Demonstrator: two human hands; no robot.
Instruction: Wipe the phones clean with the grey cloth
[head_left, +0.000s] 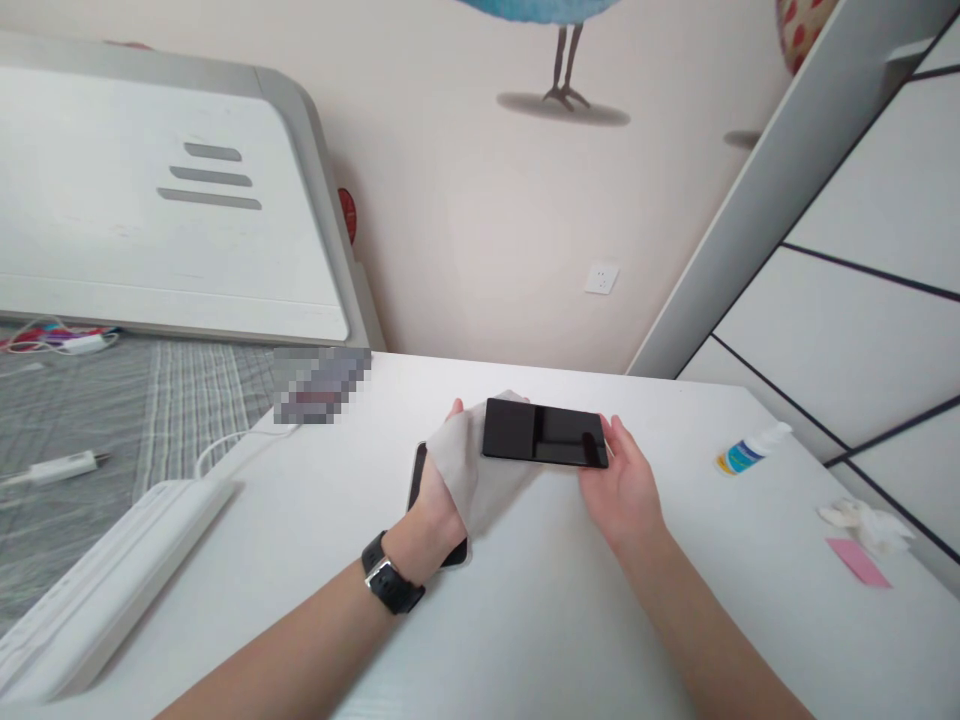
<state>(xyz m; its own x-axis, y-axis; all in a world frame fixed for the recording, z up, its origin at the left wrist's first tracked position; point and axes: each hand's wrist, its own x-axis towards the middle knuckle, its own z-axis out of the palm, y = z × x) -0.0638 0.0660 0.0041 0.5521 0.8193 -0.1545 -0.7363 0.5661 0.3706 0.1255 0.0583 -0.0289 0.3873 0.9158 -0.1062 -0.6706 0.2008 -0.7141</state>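
A black smartphone point(555, 435) is held above the white table, its glossy dark screen facing up. My right hand point(624, 492) grips its right end, with the fingers partly hidden behind it. A light grey cloth point(466, 465) drapes over my left hand point(435, 502) and hangs down behind and below the phone. Through this cloth my left hand holds the phone's left end; most of its fingers are covered. Under my left wrist, a dark, flat object with a pale rim point(457, 554) lies on the table, largely hidden, possibly another phone or a case.
On the right of the table point(540, 620) lie a small white spray bottle point(752, 449), crumpled tissue point(870, 523) and a pink slip point(858, 562). At left is a long white device point(124, 585) with a cable. A blurred-out item point(324, 384) sits at the far left corner.
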